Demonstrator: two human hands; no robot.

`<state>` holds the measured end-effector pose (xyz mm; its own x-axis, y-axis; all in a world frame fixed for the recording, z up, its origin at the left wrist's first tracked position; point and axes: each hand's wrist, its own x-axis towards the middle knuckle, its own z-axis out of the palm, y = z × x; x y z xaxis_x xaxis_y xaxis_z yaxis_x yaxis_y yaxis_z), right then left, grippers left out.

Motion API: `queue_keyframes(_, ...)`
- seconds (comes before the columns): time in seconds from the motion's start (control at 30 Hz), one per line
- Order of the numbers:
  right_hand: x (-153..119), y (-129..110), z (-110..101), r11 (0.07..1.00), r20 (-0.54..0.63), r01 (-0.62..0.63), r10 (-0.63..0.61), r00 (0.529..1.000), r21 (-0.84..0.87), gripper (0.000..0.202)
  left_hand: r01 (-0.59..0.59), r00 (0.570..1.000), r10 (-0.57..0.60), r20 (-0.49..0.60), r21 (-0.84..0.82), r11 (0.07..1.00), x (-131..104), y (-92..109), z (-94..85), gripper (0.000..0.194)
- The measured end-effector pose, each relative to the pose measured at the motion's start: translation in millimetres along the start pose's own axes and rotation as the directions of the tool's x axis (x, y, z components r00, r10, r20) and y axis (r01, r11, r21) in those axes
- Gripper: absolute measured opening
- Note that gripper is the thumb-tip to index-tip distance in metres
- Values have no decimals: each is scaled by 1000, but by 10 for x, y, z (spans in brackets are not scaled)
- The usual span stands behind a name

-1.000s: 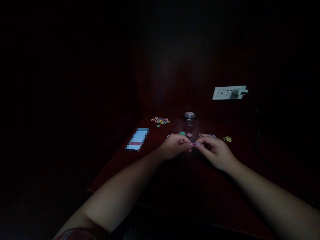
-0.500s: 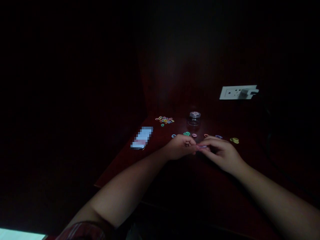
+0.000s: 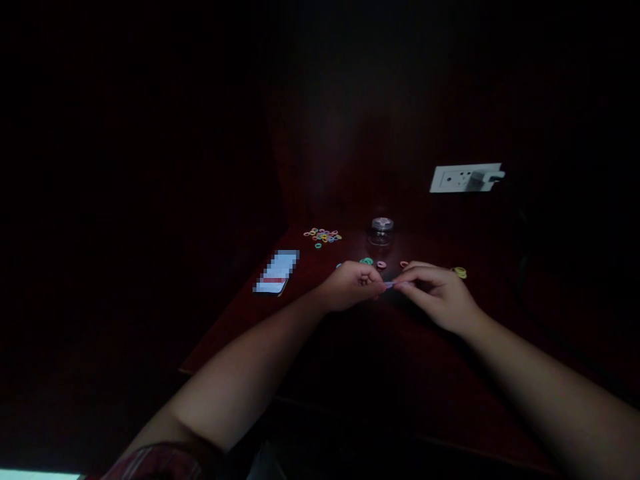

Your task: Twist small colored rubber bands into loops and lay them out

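Purple thin band (image 3: 389,285) pinched by fingertips of left hand (image 3: 350,287) and right hand (image 3: 440,297); tips slightly parted since moment ago, leaving band bridging gap above dark-red worktop (image 3: 310,275), beyond near edge.

Dim indoor nook, home or office unclear: dark-red tabletop (image 3: 315,267), wall socket (image 3: 460,179).

One left hand (image 3: 353,287), one right hand (image 3: 443,297); one phone (image 3: 277,272); one jar (image 3: 383,227); one wall socket (image 3: 456,179); one plug (image 3: 494,177). Rubber bands (image 3: 459,273), individually too small to count: one heap (image 3: 324,237), five visible groups (image 3: 367,261) in a row, one purple piece (image 3: 389,285) held.
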<state>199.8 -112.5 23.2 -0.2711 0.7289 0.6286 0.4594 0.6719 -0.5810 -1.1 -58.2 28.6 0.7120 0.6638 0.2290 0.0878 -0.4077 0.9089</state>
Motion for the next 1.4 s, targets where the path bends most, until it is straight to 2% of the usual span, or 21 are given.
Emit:
queue_keyframes(0.2,-11,53,3,998,-38,-47,48,998,37,13,-13,1000,13,5,4,1000,7,-16,-5,23)
queue_keyframes(0.4,-4,-11,28,993,-61,-98,102,993,68,18,2,1000,-2,-6,29,1000,-1,-5,-3,23)
queue_keyframes(0.8,2,-18,32,992,-72,-91,98,993,89,19,-9,1000,10,-17,42,999,-1,8,12,23)
queue_keyframes(1.07,-5,12,65,987,-69,-103,112,991,123,14,-1,996,-6,-91,-79,997,16,-3,38,23)
queue_keyframes(1.2,-4,-1,64,981,-45,-116,125,991,152,13,-25,997,11,-81,-164,986,26,-40,43,26)
queue_keyframes(1.4,-6,-20,57,972,-16,-136,142,990,192,12,-27,995,22,-94,-56,998,12,-12,39,23)
